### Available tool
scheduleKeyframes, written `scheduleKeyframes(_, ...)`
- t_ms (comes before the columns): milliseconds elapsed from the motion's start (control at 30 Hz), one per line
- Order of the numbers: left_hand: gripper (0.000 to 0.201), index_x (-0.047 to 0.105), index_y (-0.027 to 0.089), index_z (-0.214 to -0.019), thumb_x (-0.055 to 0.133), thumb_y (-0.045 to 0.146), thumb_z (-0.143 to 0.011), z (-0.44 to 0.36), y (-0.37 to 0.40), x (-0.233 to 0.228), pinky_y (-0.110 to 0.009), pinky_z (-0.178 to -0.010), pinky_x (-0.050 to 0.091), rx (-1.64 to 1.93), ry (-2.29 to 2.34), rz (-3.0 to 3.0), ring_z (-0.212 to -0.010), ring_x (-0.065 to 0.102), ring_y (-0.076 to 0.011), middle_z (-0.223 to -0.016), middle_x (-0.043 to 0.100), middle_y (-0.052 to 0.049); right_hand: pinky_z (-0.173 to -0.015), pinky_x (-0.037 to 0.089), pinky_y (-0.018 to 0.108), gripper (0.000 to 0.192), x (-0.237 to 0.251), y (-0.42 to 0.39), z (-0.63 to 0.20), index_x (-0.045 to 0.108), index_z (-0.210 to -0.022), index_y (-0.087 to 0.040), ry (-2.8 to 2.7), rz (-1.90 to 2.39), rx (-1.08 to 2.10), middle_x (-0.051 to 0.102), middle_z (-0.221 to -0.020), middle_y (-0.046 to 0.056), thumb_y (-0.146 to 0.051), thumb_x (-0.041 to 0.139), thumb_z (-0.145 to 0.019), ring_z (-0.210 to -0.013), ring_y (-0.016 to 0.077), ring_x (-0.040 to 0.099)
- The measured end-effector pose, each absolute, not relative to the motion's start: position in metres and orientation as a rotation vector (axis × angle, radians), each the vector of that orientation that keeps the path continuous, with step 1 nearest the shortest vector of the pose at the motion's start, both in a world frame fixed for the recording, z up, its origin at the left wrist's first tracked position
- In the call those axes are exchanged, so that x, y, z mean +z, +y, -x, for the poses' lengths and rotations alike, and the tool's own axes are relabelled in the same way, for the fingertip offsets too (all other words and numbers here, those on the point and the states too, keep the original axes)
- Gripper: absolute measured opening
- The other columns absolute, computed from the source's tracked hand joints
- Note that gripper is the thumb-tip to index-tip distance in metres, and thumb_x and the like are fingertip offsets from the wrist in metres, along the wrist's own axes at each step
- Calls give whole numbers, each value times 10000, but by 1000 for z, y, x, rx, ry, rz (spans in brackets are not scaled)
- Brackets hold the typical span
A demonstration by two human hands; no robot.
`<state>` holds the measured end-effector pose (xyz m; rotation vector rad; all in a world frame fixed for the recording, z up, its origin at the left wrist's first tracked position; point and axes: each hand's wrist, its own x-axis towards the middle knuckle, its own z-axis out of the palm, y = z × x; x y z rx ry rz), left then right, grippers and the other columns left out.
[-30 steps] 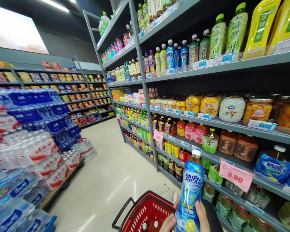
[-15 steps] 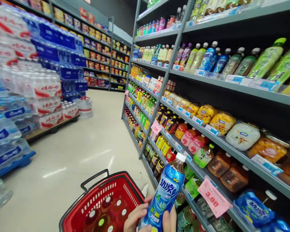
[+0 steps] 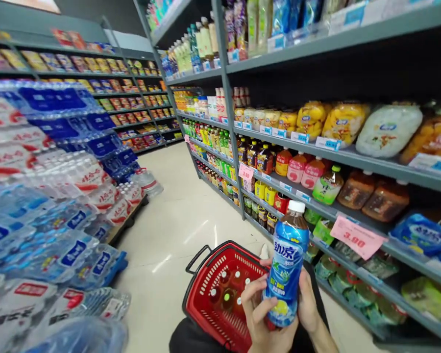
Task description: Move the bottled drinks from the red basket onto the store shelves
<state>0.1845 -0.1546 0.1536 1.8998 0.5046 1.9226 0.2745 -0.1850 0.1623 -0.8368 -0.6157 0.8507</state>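
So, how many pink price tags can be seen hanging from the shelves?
2: one pink price tag hangs right of the held bottle, another pink tag farther down the aisle. More may be hidden.

Both hands, left [image 3: 259, 314] and right [image 3: 308, 306], gripped an upright blue bottle [image 3: 286, 264] just above a red basket [image 3: 209, 294] holding capped bottles [image 3: 228, 294], right beside the drinks shelf [image 3: 353, 159].
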Motion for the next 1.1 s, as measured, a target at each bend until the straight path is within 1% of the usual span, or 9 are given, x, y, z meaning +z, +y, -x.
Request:
scheduleKeyframes(133, 589, 538, 220, -1156, 901, 132, -701, -162, -152, 155, -367, -969, 590, 1790, 617, -1874, -1117, 640, -226, -1239, 552, -88, -1052, 557, 540, 555, 182, -170, -264, 764, -1235, -274, -569, 676, 1006, 796, -1136, 120, -718, 610, -938, -1162, 340, 715)
scheduleKeyframes(267, 659, 568, 239, -1201, 952, 426, -699, -145, -147, 145, -358, -902, 580, 1721, 616, -1652, -1087, 636, -258, -1176, 597, -88, -1118, 509, 545, 554, 195, -153, -256, 787, -1166, -266, -551, 593, 1068, 781, -1197, 107, -736, 639, -911, -1274, 335, 660)
scheduleKeyframes(367, 701, 589, 243, -1218, 932, 563, -697, -137, -150, 133, -399, -897, 599, 1571, 579, -1411, -1081, 659, -297, -1159, 611, -100, -1121, 506, 542, 554, 200, -149, -251, 768, -1212, -279, -524, 561, 1110, 758, -1270, 94, -728, 646, -913, -1301, 329, 643)
scheduleKeyframes(533, 817, 553, 271, -1208, 937, 689, -619, -139, -169, 128, -419, -806, 637, 1298, 533, -807, -999, 714, -328, -1118, 661, -91, -1012, 574, 542, 658, 206, -151, -254, 656, -1410, -312, -444, 562, 1199, 752, -1282, 85, -731, 664, -902, -1207, 334, 694)
scheduleKeyframes(767, 729, 542, 304, -1164, 932, 668, -667, -150, -186, 129, -347, -648, 643, 990, 408, -505, -903, 753, -291, -1052, 704, -40, -829, 629, 491, 930, 212, -162, -276, 588, -1500, -211, -370, 544, 1406, 789, -1118, 129, -800, 721, -794, -1013, 355, 746)
scheduleKeyframes(867, 748, 547, 332, -1288, 892, 681, -724, -152, -185, 118, -327, -626, 633, 912, 359, -474, -887, 755, -281, -1093, 726, -57, -786, 635, 474, 961, 209, -163, -284, 559, -1524, -205, -341, 533, 1401, 790, -1092, 127, -787, 739, -782, -956, 341, 753)
scheduleKeyframes(933, 726, 572, 296, -1329, 822, 713, -789, -153, -184, 112, -303, -604, 619, 834, 283, -475, -831, 755, -267, -1073, 746, -90, -759, 641, 467, 994, 208, -163, -287, 546, -1535, -204, -329, 521, 1401, 788, -1098, 132, -793, 752, -761, -934, 338, 753)
scheduleKeyframes(1033, 662, 683, 184, -1219, 653, 765, -900, -156, -180, 111, -285, -561, 598, 720, 127, -481, -693, 739, -235, -997, 766, -132, -715, 648, 459, 1076, 210, -162, -286, 540, -1537, -210, -339, 501, 1396, 779, -1133, 147, -808, 804, -683, -919, 342, 752)
scheduleKeyframes(1100, 696, 726, 147, -1170, 537, 782, -955, -156, -179, 114, -294, -537, 592, 655, 33, -463, -645, 734, -237, -968, 773, -144, -686, 649, 454, 1129, 212, -161, -282, 537, -1534, -234, -350, 488, 1395, 771, -1170, 151, -807, 848, -613, -919, 344, 754)
